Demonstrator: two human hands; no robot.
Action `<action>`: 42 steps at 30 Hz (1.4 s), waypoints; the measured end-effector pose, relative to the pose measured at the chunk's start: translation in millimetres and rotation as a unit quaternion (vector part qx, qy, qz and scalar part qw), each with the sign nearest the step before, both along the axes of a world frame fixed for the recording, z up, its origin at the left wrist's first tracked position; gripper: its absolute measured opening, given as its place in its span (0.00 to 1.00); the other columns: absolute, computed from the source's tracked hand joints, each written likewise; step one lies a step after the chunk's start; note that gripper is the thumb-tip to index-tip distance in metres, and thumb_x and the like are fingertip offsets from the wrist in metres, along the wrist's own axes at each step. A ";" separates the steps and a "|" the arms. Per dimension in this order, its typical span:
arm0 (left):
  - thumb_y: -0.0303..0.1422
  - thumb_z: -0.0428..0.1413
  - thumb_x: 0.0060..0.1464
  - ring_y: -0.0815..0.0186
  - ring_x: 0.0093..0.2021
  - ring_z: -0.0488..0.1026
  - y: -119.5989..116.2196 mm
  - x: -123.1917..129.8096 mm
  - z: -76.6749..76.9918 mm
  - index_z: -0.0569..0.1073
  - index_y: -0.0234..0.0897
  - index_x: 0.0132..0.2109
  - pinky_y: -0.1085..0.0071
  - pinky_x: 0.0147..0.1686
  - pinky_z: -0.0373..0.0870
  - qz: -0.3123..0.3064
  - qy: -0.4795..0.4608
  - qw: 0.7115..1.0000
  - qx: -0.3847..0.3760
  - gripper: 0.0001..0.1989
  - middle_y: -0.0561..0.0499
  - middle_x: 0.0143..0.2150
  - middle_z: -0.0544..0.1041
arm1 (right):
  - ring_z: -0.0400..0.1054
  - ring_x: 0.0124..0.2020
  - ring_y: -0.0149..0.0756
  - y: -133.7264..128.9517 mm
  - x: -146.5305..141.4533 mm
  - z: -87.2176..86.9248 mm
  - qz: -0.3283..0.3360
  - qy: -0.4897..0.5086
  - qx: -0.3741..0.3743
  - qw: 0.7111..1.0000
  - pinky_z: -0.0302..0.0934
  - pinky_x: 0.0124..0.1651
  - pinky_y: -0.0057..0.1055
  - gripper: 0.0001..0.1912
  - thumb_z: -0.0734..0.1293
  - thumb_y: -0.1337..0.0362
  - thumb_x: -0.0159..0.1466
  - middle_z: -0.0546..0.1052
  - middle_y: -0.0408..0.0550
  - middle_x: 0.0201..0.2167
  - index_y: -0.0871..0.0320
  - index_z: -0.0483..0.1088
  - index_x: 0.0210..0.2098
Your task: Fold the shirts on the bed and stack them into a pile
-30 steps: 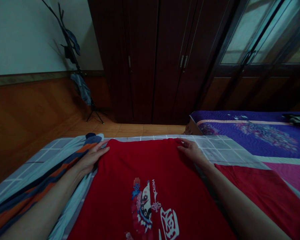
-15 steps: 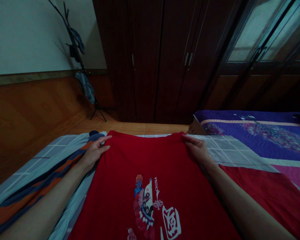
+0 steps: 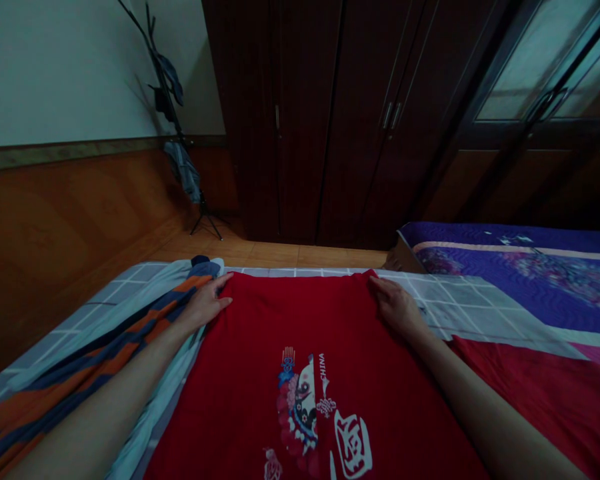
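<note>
Red shirt (image 3: 260, 347) on the near bed, print up, body laid out broadly flat w/ far edge roughly straight — spreading looks nearly done; no fold across the visible front, near end out of frame. L hand (image 3: 207, 305) at far L corner, thumb & fingers parted, touching cloth; firm grip or not, can't tell. R hand (image 3: 396, 307) at far R corner, fingers drawn together, appears to pinch the edge — letting go not yet done. L side: striped garment (image 3: 130, 340), lengthwise. R side: second red cloth (image 3: 535, 387) on check sheet (image 3: 465, 303). Beyond: purple bedcover (image 3: 560, 257), dark wardrobe (image 3: 300, 100).
</note>
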State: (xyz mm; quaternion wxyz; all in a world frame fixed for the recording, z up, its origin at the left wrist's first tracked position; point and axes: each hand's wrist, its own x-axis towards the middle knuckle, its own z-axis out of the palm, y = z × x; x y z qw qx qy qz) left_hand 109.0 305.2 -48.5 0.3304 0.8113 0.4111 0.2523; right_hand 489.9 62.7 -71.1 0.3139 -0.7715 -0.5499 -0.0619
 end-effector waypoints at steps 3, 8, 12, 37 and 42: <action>0.30 0.53 0.40 0.55 0.48 0.73 -4.3 2.2 2.9 0.71 0.35 0.54 0.61 0.50 0.67 -0.014 -0.008 1.000 -0.014 0.29 0.46 0.48 0.77 | 0.62 0.56 0.46 0.5 1.6 1.7 0.016 -0.010 -0.011 1.000 0.57 0.58 0.45 0.25 0.54 0.67 0.60 0.73 0.55 0.50 0.61 0.69 0.53; 0.31 0.53 0.41 0.57 0.49 0.72 -11.6 7.3 8.0 0.79 0.38 0.39 0.63 0.54 0.62 -0.028 -0.020 0.999 -0.009 0.16 0.49 0.44 0.78 | 0.62 0.56 0.45 1.8 4.3 4.7 0.050 -0.008 -0.042 0.998 0.57 0.58 0.45 0.23 0.54 0.62 0.61 0.74 0.52 0.49 0.57 0.73 0.49; 0.34 0.55 0.42 0.57 0.43 0.75 -11.7 6.1 9.4 0.80 0.37 0.36 0.62 0.49 0.66 -0.038 -0.018 0.999 -0.031 0.13 0.47 0.40 0.80 | 0.58 0.59 0.48 2.5 7.7 4.5 0.054 -0.004 -0.057 0.997 0.54 0.60 0.48 0.24 0.57 0.60 0.59 0.71 0.53 0.53 0.58 0.72 0.51; 0.44 0.42 0.62 0.56 0.67 0.47 -52.2 15.3 10.4 0.55 0.42 0.65 0.53 0.64 0.43 -0.223 0.245 0.922 0.202 0.27 0.48 0.68 0.54 | 0.45 0.65 0.49 1.1 -59.0 21.4 0.126 -0.155 -0.164 0.966 0.46 0.63 0.49 0.34 0.53 0.42 0.65 0.54 0.53 0.65 0.55 0.56 0.63; 0.46 0.41 0.62 0.52 0.68 0.42 -50.8 11.1 7.8 0.53 0.35 0.66 0.49 0.63 0.37 -0.101 0.285 0.932 0.202 0.30 0.42 0.68 0.50 | 0.45 0.65 0.54 -0.8 -57.6 11.9 0.029 -0.159 -0.154 0.975 0.46 0.62 0.51 0.37 0.52 0.41 0.65 0.53 0.60 0.65 0.62 0.56 0.63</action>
